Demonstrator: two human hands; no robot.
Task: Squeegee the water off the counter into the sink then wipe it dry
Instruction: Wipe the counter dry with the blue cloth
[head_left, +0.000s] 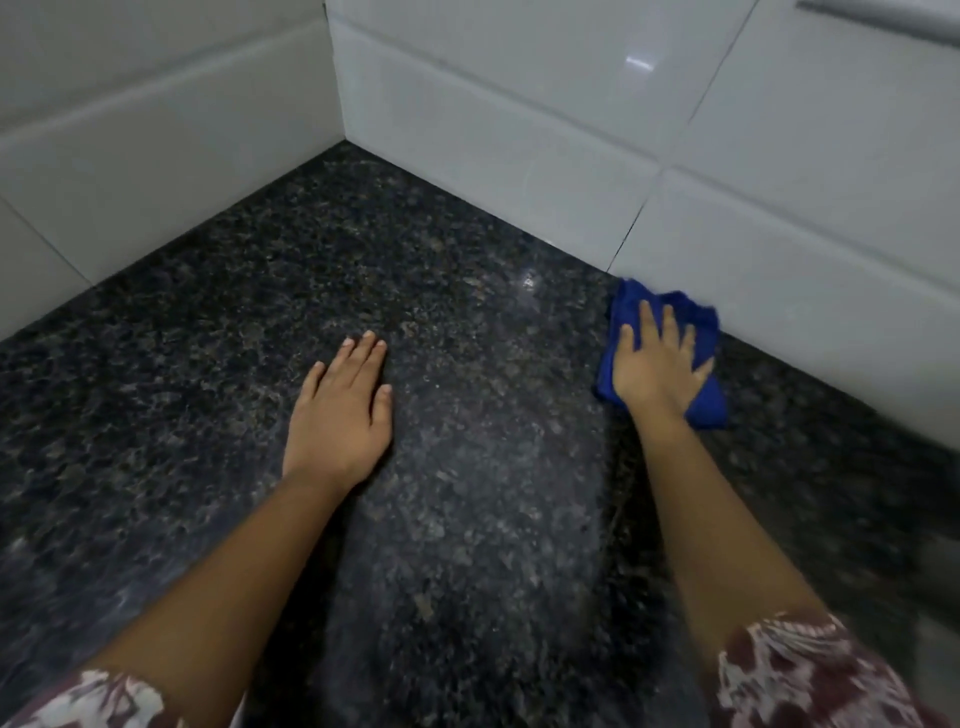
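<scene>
**On the dark counter, a blue cloth pressed flat near the wall**

On the speckled dark stone counter (467, 467), in the corner where two white tiled walls (519, 130) meet, both of the person's hands lie palm down. The right hand (657, 364) rests on top of a blue cloth (706, 400), fingers spread and stretched out flat over it rather than curled around it, so the cloth is pinned to the counter under the palm. The cloth is bunched and folded, and its far edge sits just beside the foot of the right-hand wall, possibly touching it; the blur there makes that hard to tell. The left hand (340, 410) lies bare and flat on the counter, fingers straight and close together, holding nothing, well apart from the cloth and nearer the middle of the surface. A paler, hazy band runs along the counter between the two forearms. Short patterned sleeves (789, 675) in dark red and white show at the bottom edge. The sink is out of view.
</scene>
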